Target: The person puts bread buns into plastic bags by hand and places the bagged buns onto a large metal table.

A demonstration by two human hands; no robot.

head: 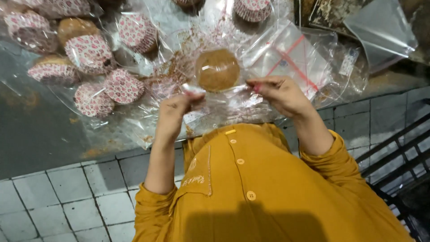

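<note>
Pinching a clear bag (pixel 224 96) holding a brown cake (pixel 217 70), both hands (pixel 177 112) (pixel 280 94) sit beside paper-cupped cupcakes (pixel 89 54).

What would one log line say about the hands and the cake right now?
left hand: pinching clear plastic bag edge | right hand: pinching same bag | bag contents: round brown cake | nearby: pink-patterned paper-cup cakes on plastic sheet

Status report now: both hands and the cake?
Left hand and right hand pinch clear bag. Brown cake inside. Wrapped cupcakes lie left, apart.
</note>
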